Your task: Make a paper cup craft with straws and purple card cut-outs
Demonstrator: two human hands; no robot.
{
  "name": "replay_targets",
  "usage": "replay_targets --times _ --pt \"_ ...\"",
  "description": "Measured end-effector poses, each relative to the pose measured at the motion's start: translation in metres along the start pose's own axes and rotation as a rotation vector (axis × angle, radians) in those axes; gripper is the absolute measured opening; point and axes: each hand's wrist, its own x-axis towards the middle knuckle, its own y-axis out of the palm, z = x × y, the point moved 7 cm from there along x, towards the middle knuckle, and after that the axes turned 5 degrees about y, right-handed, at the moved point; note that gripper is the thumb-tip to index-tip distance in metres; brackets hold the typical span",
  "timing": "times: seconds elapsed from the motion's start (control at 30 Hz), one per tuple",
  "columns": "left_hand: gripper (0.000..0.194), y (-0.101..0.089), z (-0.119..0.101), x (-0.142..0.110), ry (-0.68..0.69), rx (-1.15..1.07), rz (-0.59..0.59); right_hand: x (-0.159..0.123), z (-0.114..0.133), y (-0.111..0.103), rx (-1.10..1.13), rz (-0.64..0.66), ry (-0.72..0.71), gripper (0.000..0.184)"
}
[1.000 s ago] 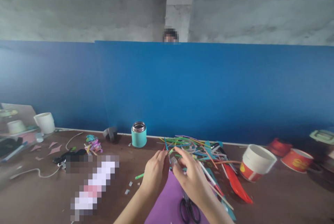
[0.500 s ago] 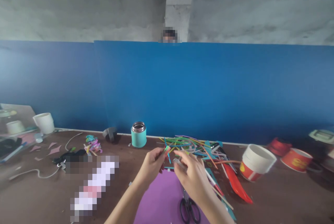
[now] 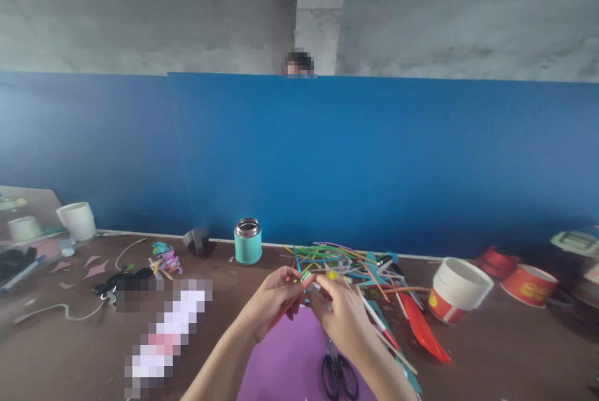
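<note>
Head camera: one brown table (image 3: 524, 351), with two bare hands at work near its centre.

Item, left hand (image 3: 270, 302): thumb and forefinger pinched together on a small green-and-red piece (image 3: 306, 276), its exact form too small to read; the other fingers curled beneath.

Item, right hand (image 3: 344, 309): thumb and forefinger nearly closed, with a small pale piece (image 3: 315, 287) between them; forefinger tip right by the green-and-red piece, contact unclear.

Location of the held pieces: raised between the hands, at the far end of a purple sheet (image 3: 281, 357).

On the sheet: scissors (image 3: 339, 376), black-handled, loops toward the wearer, blades partly hidden by the right hand.

Beyond the hands: a tangle of coloured strands (image 3: 334, 256), green, yellow, purple and others.

Left of the tangle: one turquoise jar (image 3: 248, 247), upright, metal-mouthed, lidless.

Right of the hands: one red plastic strip (image 3: 423, 329), lying flat; farther right, white cups (image 3: 461, 276), stacked and tilted, the lower red-printed.

Far left: pink scraps (image 3: 96, 270) and a white mug (image 3: 77, 221).

Behind: one blue partition (image 3: 299, 158).
</note>
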Motion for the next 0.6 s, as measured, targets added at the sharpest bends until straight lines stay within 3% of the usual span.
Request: replay_targets --times 0.17,0.3,0.4,0.6 --pt "0.022 0.003 0.003 0.000 0.019 0.091 0.046 0.001 0.004 -0.002 -0.001 0.007 -0.040 0.018" --pt "0.020 0.000 -0.007 0.002 0.161 0.361 -0.034 0.001 0.003 -0.004 -0.018 0.002 -0.019 0.020" --pt "0.023 0.006 -0.014 0.000 0.245 0.503 -0.030 0.002 -0.001 -0.004 -0.060 -0.018 0.027 0.019" --pt "0.021 0.002 -0.009 -0.002 0.240 0.793 -0.209 0.001 0.001 0.001 -0.070 -0.023 0.043 0.015"
